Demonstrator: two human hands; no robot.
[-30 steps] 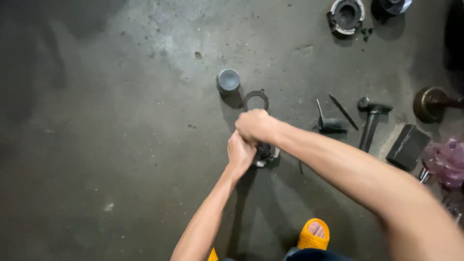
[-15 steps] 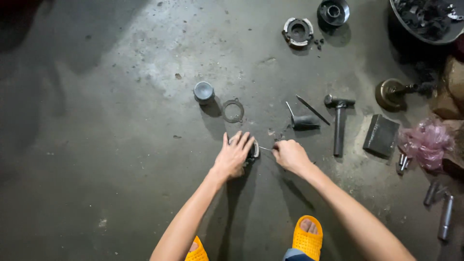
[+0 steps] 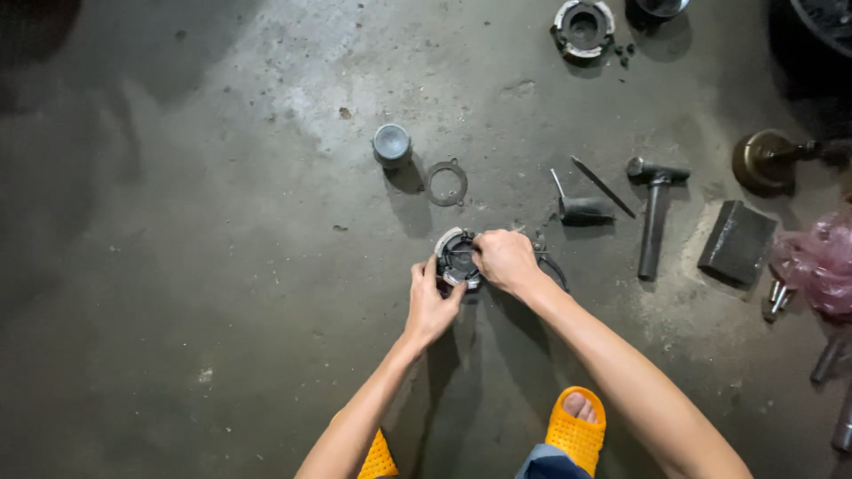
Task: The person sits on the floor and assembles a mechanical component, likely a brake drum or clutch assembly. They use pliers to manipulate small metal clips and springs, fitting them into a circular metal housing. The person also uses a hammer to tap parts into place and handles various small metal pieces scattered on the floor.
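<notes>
Both hands meet over a round metal part that sits on the grey concrete floor. The left hand cups the part from below and from its left side, thumb and fingers curled against the rim, so it is grasping the part. The right hand lies over the part's right edge with fingers bent down onto it; it grips or presses there, though the fingertips are hidden and the exact hold cannot be made out. Just beyond the hands, up and a little left, lie a thin flat ring gasket and, beside it, a small grey cylinder standing on end. Just beyond the right hand and to its right rest a dark wedge-shaped tool and a slim rod, then a hammer with its handle pointing back toward the person. Farther right are a dark rectangular block, a brass-coloured round piece and a crumpled pink plastic bag at the frame edge; no label shows on it. Far beyond the hands sits another ring-shaped metal housing. Below the forearms, orange perforated sandals show.
</notes>
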